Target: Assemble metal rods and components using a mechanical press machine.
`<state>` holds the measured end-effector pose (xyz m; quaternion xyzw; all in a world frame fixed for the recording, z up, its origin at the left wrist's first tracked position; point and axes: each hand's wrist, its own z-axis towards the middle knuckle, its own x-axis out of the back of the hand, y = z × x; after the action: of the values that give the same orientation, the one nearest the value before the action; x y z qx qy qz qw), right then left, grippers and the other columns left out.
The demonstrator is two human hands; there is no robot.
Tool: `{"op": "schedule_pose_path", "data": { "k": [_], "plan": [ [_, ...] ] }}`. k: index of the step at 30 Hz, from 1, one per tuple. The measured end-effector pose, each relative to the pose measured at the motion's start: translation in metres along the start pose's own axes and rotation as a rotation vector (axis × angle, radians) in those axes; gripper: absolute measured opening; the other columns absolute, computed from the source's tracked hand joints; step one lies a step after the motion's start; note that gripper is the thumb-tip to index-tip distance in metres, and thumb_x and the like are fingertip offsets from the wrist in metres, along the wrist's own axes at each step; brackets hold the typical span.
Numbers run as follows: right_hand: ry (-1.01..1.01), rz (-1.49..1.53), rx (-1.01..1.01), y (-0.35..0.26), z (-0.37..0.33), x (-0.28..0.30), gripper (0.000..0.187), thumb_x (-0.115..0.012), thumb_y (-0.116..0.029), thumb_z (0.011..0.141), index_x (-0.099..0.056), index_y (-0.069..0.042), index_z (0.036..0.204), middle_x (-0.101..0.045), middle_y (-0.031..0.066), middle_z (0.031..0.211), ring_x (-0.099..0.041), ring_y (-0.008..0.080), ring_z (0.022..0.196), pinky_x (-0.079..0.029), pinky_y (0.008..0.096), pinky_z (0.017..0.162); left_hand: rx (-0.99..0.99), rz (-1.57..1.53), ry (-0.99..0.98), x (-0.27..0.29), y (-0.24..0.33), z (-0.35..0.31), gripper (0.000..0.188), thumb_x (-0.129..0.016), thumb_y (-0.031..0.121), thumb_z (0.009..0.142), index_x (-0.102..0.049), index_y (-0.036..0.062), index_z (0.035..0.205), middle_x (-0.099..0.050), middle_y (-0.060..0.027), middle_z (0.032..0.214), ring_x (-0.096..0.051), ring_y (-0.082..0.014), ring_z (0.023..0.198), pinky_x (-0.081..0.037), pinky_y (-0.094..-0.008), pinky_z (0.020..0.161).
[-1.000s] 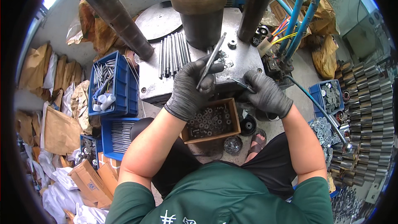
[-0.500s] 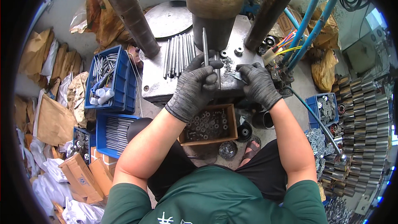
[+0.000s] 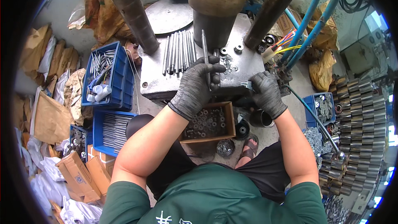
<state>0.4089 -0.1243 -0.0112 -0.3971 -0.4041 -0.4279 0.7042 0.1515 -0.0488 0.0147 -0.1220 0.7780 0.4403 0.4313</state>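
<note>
My left hand (image 3: pixel 191 86), in a grey glove, is closed around a slim metal shaft (image 3: pixel 205 47) that stands nearly upright above the plate's front edge. My right hand (image 3: pixel 267 95), gloved alike, is closed on pliers with thin pointed tips (image 3: pixel 247 84); their handles are hidden in the palm. The tips point left toward the shaft, apart from it. Beyond my hands, small metal clips (image 3: pixel 229 64) lie scattered on the steel plate (image 3: pixel 252 64). A bearing (image 3: pixel 238 49) and a ring (image 3: pixel 224 51) sit behind them. Left of these, several shafts (image 3: pixel 178 54) lie side by side.
A thick metal column (image 3: pixel 213 25) rises at the plate's back, between two dark posts (image 3: pixel 132 14) (image 3: pixel 271 10). Below the plate stands a box of small rings (image 3: pixel 207 140). Blue crates (image 3: pixel 124 79) flank the left side; stacked metal tubes (image 3: pixel 356 128) fill the right.
My right hand has drawn back to the right and slightly down with the pliers, away from my left hand. The shaft stays in my left hand, its lower end now showing.
</note>
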Motion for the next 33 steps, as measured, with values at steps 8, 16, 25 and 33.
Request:
{"op": "schedule_pose_path", "data": {
  "k": [8,16,25,33],
  "plan": [
    [0.220,1.182,-0.597,-0.033,-0.001,0.008,0.022,-0.075,-0.004,0.083,-0.060,-0.005,0.099,-0.064,0.0034,0.086,-0.062,0.0133,0.075,-0.053,0.0282,0.070,-0.008,0.401,0.056,-0.010,-0.019,-0.003,0.025,-0.059,0.008,0.091,-0.057,0.0043,0.116,-0.068,-0.0104,0.096,-0.056,-0.0098,0.060,-0.049,-0.0222,0.054],
    [0.143,1.466,-0.654,-0.065,-0.002,0.019,0.025,-0.075,-0.004,0.084,-0.061,-0.004,0.105,-0.066,0.0031,0.091,-0.063,0.0117,0.085,-0.054,0.0276,0.078,0.071,0.525,-0.094,-0.011,-0.048,-0.006,0.022,-0.067,0.017,0.095,-0.061,0.0076,0.115,-0.064,0.0008,0.091,-0.056,-0.0064,0.073,-0.046,-0.0209,0.065],
    [0.180,1.244,-0.629,-0.063,-0.007,0.013,0.029,-0.075,-0.005,0.086,-0.059,-0.002,0.110,-0.065,0.0043,0.093,-0.062,0.0122,0.085,-0.054,0.0278,0.079,0.116,0.452,-0.104,-0.013,-0.055,-0.010,0.021,-0.065,0.018,0.098,-0.062,0.0059,0.114,-0.065,0.0003,0.090,-0.055,-0.0064,0.069,-0.045,-0.0198,0.061],
    [-0.047,1.585,-0.936,-0.071,0.000,0.035,0.057,-0.074,-0.011,0.086,-0.047,-0.003,0.136,-0.064,0.0068,0.103,-0.062,0.0135,0.088,-0.054,0.0291,0.076,0.109,0.478,-0.031,-0.021,-0.043,-0.011,0.017,-0.062,0.020,0.098,-0.062,0.0058,0.107,-0.062,-0.0012,0.082,-0.052,-0.0067,0.062,-0.043,-0.0196,0.054]
  ]
}}
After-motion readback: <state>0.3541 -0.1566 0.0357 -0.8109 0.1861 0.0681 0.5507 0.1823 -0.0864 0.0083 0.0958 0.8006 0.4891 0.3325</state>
